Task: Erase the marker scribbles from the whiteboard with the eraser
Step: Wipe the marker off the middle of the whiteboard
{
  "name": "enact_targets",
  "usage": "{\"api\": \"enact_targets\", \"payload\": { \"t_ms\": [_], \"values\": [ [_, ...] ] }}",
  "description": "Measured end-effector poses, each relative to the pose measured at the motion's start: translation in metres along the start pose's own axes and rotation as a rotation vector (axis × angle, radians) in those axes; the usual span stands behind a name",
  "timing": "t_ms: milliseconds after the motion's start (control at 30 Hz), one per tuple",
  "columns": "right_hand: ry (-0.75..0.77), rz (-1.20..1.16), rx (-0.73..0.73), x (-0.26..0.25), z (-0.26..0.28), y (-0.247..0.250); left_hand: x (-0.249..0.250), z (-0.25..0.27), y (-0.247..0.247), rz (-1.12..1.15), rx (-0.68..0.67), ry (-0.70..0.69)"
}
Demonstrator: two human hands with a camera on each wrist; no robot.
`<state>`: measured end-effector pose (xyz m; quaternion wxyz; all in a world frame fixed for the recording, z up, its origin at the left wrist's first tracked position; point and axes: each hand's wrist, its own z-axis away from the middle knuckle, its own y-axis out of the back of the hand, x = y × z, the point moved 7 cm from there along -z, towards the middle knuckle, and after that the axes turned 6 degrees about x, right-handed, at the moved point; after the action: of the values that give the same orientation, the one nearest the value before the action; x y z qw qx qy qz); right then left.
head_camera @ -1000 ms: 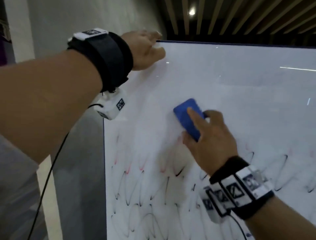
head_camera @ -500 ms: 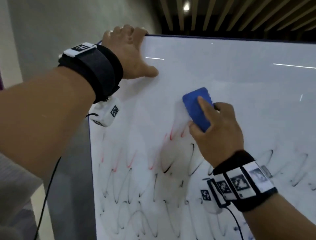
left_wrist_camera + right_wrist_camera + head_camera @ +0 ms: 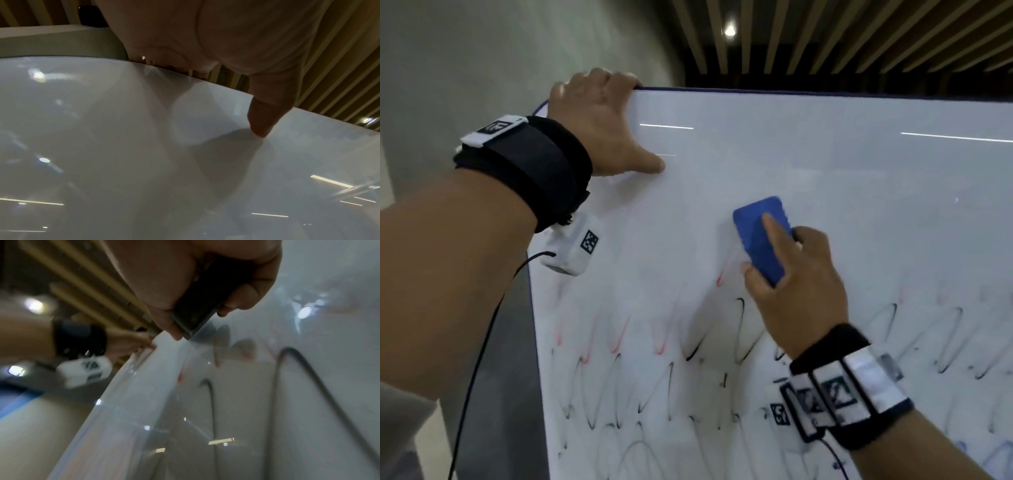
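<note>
Whiteboard (image 3: 808, 164) fills the centre and right of the head view, standing upright. Its upper area is wiped clean; black and red scribbles (image 3: 688, 359) cover the lower half. The blue eraser (image 3: 760, 236) lies flat against the board at mid-frame, tilted toward the upper left, just above the nearest red marks. The right hand (image 3: 796, 284) grips the eraser, index finger laid along its back, thumb and remaining fingers clamping its sides. The left hand (image 3: 602, 126) holds the board's top left corner, fingers hooked over the upper edge, thumb (image 3: 265, 116) pressed on the board face.
</note>
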<state>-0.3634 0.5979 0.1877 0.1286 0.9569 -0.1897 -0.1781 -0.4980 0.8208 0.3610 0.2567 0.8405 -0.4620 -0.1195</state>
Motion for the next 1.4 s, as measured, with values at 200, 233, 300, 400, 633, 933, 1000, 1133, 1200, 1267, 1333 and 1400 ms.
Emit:
{"api": "enact_targets", "payload": {
  "t_ms": [200,233,300,400,633,933,1000,1133,1200,1267,1333,1400],
  "values": [
    [0.184,0.033,-0.374,-0.025,0.107,-0.048,0.001,-0.002,0.001,0.01,0.016,0.013],
    [0.173,0.033,-0.354,-0.018,0.093,-0.045,0.0,-0.004,0.0,0.012,0.027,0.011],
    [0.103,-0.006,-0.143,-0.002,0.044,-0.017,-0.001,-0.008,-0.004,0.006,0.036,0.008],
    [-0.032,-0.022,0.063,0.026,-0.016,0.021,-0.002,-0.015,-0.007,-0.042,0.063,-0.021],
    [0.17,0.014,-0.306,-0.014,0.107,-0.041,0.0,-0.011,-0.006,-0.02,0.073,0.01],
    [-0.049,-0.009,0.045,0.043,0.005,0.025,0.002,-0.007,-0.003,0.043,0.104,0.038],
    [0.005,-0.011,-0.092,0.028,0.043,0.005,0.003,-0.008,-0.002,0.05,0.115,0.047],
    [0.166,0.002,-0.351,0.013,0.119,-0.032,0.002,-0.013,-0.004,0.046,0.102,0.031],
    [0.153,0.024,-0.258,0.027,0.088,-0.018,0.001,-0.015,-0.005,0.053,0.101,0.039],
    [0.069,0.016,-0.024,0.047,0.033,0.018,-0.001,-0.016,-0.006,0.06,0.111,0.052],
    [-0.013,0.005,0.082,0.068,-0.014,0.045,-0.004,-0.017,-0.007,0.069,0.122,0.061],
    [-0.04,0.008,0.105,0.072,-0.024,0.049,-0.005,-0.018,-0.008,0.07,0.129,0.062]
  ]
}}
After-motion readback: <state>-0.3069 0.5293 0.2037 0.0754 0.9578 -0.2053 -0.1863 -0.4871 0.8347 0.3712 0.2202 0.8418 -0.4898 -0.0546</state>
